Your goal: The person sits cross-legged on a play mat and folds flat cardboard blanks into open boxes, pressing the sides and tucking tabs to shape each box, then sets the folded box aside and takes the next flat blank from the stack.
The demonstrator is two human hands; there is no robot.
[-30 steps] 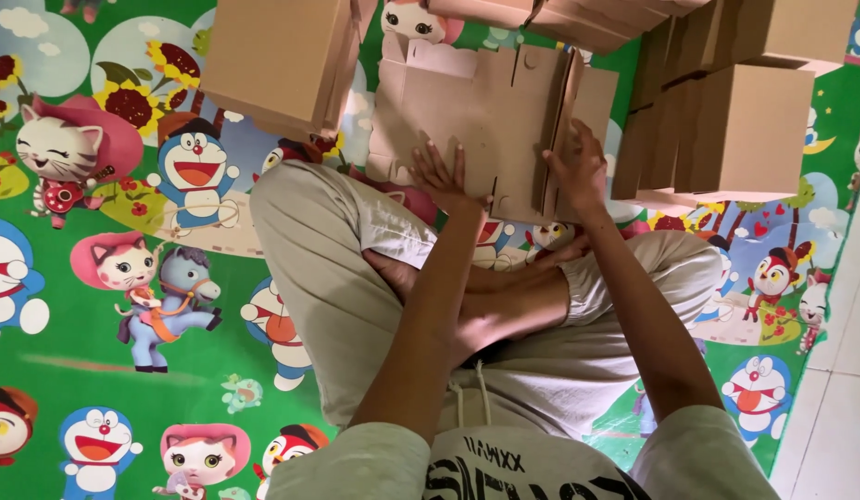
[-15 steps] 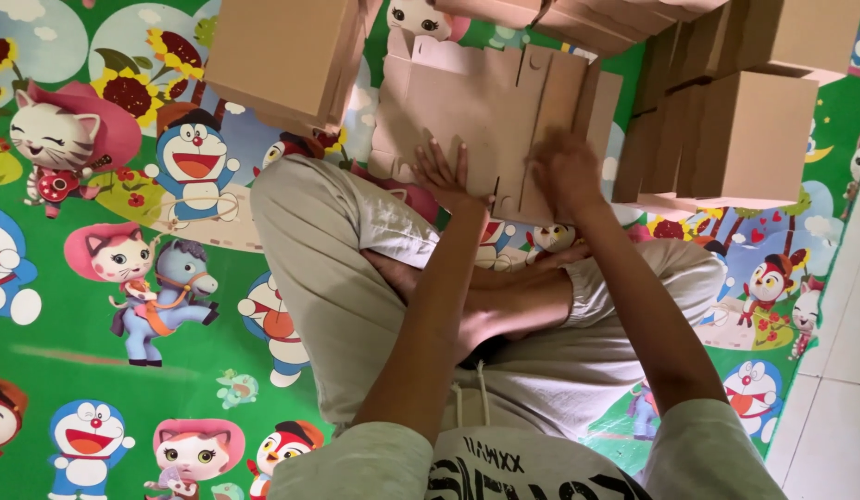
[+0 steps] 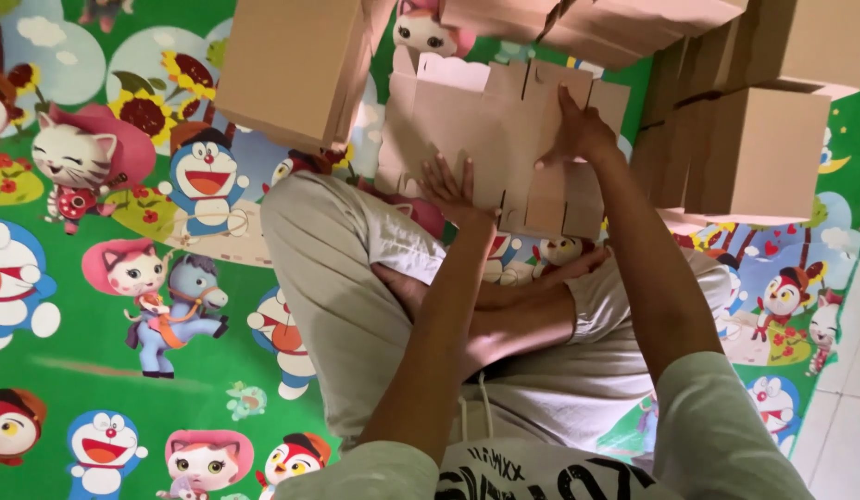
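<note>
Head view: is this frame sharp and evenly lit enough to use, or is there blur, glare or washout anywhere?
Head view: mostly sharp; the flat cardboard blank, left hand and right hand have crisp edges. Light is soft daylight with faint shadows. The tile floor at the right edge is brighter, slightly washed out. The mat shows no glare. The shirt at the bottom looks a little soft, being close to the lens.

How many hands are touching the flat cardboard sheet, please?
2: the left hand presses the sheet's lower middle, and the right hand grips it near the right edge.
</note>
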